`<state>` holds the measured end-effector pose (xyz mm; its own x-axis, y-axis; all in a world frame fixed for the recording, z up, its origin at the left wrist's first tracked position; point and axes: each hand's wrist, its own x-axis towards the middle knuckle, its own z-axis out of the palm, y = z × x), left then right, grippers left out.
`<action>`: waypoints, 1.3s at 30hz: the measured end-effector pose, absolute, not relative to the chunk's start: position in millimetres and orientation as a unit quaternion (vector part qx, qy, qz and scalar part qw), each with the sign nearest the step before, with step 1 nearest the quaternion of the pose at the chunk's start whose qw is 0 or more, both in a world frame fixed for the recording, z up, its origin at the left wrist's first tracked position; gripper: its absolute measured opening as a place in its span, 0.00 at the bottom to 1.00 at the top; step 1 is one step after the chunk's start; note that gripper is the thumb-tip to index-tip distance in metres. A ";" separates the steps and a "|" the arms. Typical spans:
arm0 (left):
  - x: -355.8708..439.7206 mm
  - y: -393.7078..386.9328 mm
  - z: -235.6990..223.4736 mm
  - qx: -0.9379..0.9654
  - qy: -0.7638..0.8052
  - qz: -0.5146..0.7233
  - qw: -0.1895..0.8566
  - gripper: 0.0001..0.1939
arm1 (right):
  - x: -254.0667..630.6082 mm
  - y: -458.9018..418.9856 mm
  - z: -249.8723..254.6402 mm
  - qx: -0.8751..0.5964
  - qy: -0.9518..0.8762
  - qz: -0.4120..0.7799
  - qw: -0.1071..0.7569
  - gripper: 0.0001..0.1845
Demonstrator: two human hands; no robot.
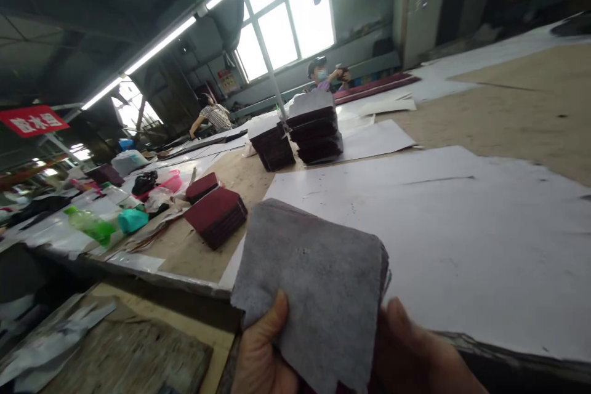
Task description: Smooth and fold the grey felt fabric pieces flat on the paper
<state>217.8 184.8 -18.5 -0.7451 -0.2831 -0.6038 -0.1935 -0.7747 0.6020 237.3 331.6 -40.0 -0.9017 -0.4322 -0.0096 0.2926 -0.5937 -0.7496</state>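
Observation:
A thick stack of leather pieces [318, 277] is held up over the table's front edge. Its top face is grey and dull, and dark red shows at the lower edge. My left hand [265, 348] grips the lower left side, thumb flat on top and fingers hidden beneath. Against the right edge, my right hand [420, 345] closes on the stack, its thumb raised beside the layers and its other fingers mostly hidden. Beyond the hands, dark red stacks [217, 215] lie to the left, and taller grey-topped stacks [316, 129] stand farther back.
White sheets [462, 240] cover much of the table beside brown board [521, 92]. A green bottle [90, 225], a teal item [132, 220] and a pink basket [170, 181] sit left. Below is a worn board [133, 351]. Two people [215, 116] work at the back.

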 end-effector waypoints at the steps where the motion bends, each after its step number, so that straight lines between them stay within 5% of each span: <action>1: 217.0 192.4 -24.3 0.355 -0.324 -0.877 0.003 0.25 | 236.3 332.4 -38.6 -0.063 0.364 -0.908 0.198 0.28; 10: 224.6 219.1 -79.7 0.286 -0.385 -0.875 -0.066 0.19 | 217.8 360.8 -47.3 0.139 0.408 -0.901 0.046 0.32; 18: 165.3 193.1 -31.1 -0.040 -0.478 -0.853 -0.209 0.26 | 204.6 404.0 -30.7 0.114 0.481 -0.869 0.010 0.25; 21: 141.5 204.1 -21.9 -0.113 -0.532 -0.813 -0.207 0.22 | 192.5 419.0 -26.5 0.094 0.513 -0.853 0.024 0.27; 28: 95.1 249.8 -51.9 -0.099 -0.594 -0.778 -0.181 0.19 | 156.4 454.7 -38.9 0.123 0.574 -0.810 0.010 0.33; 39: 76.0 288.3 -70.9 -0.063 -0.631 -0.744 -0.212 0.25 | 138.8 460.2 -49.0 0.187 0.547 -0.815 -0.027 0.25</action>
